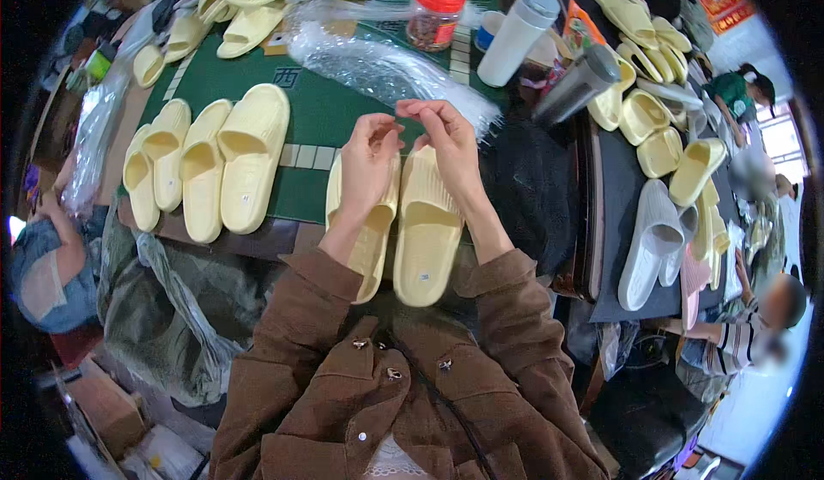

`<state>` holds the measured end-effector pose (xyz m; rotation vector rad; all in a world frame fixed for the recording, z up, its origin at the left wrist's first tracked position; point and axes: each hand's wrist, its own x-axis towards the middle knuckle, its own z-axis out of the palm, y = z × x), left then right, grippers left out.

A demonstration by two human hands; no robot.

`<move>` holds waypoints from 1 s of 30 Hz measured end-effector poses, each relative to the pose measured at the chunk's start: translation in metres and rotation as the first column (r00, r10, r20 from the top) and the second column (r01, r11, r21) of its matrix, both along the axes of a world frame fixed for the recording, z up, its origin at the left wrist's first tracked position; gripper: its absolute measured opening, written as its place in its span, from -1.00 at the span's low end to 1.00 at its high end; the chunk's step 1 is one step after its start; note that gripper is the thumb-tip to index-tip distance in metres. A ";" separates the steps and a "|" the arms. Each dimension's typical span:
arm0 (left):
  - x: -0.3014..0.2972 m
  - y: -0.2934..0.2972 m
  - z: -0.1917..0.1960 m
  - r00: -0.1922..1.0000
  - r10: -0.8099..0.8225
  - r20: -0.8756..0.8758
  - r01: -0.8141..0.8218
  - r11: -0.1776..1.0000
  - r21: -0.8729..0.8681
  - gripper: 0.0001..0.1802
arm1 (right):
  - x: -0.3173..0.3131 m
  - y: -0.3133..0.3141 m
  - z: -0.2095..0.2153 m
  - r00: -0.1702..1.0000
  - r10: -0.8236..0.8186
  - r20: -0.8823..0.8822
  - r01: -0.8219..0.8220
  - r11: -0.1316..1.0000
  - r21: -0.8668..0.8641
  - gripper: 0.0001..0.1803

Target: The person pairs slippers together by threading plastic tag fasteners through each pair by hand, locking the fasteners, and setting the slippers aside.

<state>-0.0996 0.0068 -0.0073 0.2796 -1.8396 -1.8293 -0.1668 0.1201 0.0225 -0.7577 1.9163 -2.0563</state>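
My left hand (367, 158) and my right hand (448, 147) meet above a pair of pale yellow slide sandals (427, 231) lying side by side at the near edge of the green table (318, 107). The fingertips of both hands pinch together at something small and thin; I cannot tell what it is. A stack of clear plastic bags (378, 68) lies just beyond my hands. My brown jacket sleeves come up from the lower edge.
Three more yellow sandals (206, 167) lie to the left, others at the far left and top. A jar with a red lid (433, 17), a white tumbler (515, 34) and a grey tumbler (579, 85) stand behind. White and yellow sandals (657, 223) crowd the right. Other people sit at left and right.
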 end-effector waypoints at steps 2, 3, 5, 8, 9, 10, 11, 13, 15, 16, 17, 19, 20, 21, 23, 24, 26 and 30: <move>0.000 0.002 -0.005 0.999 -0.036 0.027 0.039 0.994 -0.105 -0.77 | 0.015 0.020 0.023 0.936 0.141 0.322 -0.010 0.926 -0.376 -0.80; 0.002 0.001 -0.005 0.998 -0.050 0.043 0.054 0.992 -0.114 -0.76 | 0.022 0.034 0.036 0.939 0.188 0.288 -0.033 0.883 -0.468 -0.80; 0.005 -0.004 -0.001 0.996 -0.058 0.074 0.068 0.988 -0.136 -0.73 | 0.044 0.070 0.063 0.989 0.038 0.143 0.037 0.874 -0.484 -0.82; 0.005 -0.008 -0.003 0.997 -0.047 0.053 0.056 0.984 -0.170 -0.73 | 0.065 0.152 0.083 0.889 -0.451 -0.077 0.405 0.854 -0.328 -0.84; 0.005 -0.009 -0.008 0.997 -0.041 0.067 0.052 0.985 -0.167 -0.73 | 0.071 0.178 0.083 0.774 -0.626 -0.096 0.591 0.767 -0.250 -0.84; 0.007 -0.011 -0.003 0.997 -0.029 0.073 0.041 0.985 -0.168 -0.74 | 0.076 0.204 0.090 0.628 -0.767 -0.133 0.745 0.642 -0.183 -0.84; 0.009 -0.012 0.003 0.998 -0.023 0.053 0.032 0.986 -0.166 -0.74 | 0.077 0.234 0.092 0.524 -0.830 -0.189 0.823 0.551 -0.136 -0.83; 0.012 -0.004 0.021 0.999 -0.027 0.021 0.030 0.981 -0.190 -0.74 | 0.077 0.303 0.080 0.355 -0.875 -0.330 0.923 0.384 -0.026 -0.81; 0.025 0.006 0.040 0.999 -0.031 0.019 0.034 0.967 -0.251 -0.74 | 0.071 0.359 0.060 0.234 -0.856 -0.461 0.972 0.221 0.084 -0.69; 0.036 0.010 0.046 0.999 -0.050 -0.006 0.043 0.918 -0.394 -0.74 | 0.067 0.379 0.055 0.225 -0.855 -0.466 0.974 0.212 0.081 -0.69; 0.050 0.012 0.054 0.998 -0.064 -0.030 0.038 0.845 -0.533 -0.73 | 0.062 0.396 0.052 0.272 -0.724 -0.634 0.947 0.085 0.310 -0.59; 0.080 0.020 0.057 0.997 -0.068 -0.037 0.025 0.734 -0.679 -0.72 | 0.049 0.416 0.039 0.383 -0.518 -0.765 0.830 -0.171 0.531 -0.31; 0.094 0.023 0.055 0.997 -0.068 -0.040 0.023 0.736 -0.677 -0.72 | 0.040 0.421 0.037 0.381 -0.516 -0.768 0.832 -0.172 0.528 -0.31; 0.110 0.024 0.053 0.998 -0.068 0.009 0.054 0.696 -0.716 -0.69 | 0.028 0.422 0.037 0.419 -0.435 -0.797 0.817 -0.203 0.540 -0.29; 0.134 0.027 0.050 0.997 -0.053 0.060 0.081 0.650 -0.756 -0.65 | -0.001 0.425 0.039 0.467 -0.296 -0.833 0.805 -0.246 0.539 -0.37; 0.144 0.029 0.045 0.987 -0.030 0.158 0.138 0.663 -0.736 -0.61 | -0.017 0.433 0.040 0.472 -0.294 -0.831 0.806 -0.238 0.542 -0.37; 0.151 0.034 0.040 0.966 0.009 0.259 0.185 0.677 -0.713 -0.58 | -0.044 0.456 0.042 0.547 -0.358 -0.756 0.788 -0.083 0.610 -0.48; 0.138 0.035 0.018 0.933 -0.107 0.344 0.331 0.632 -0.700 -0.47 | -0.061 0.506 0.015 0.598 -0.409 -0.690 0.755 -0.003 0.656 -0.56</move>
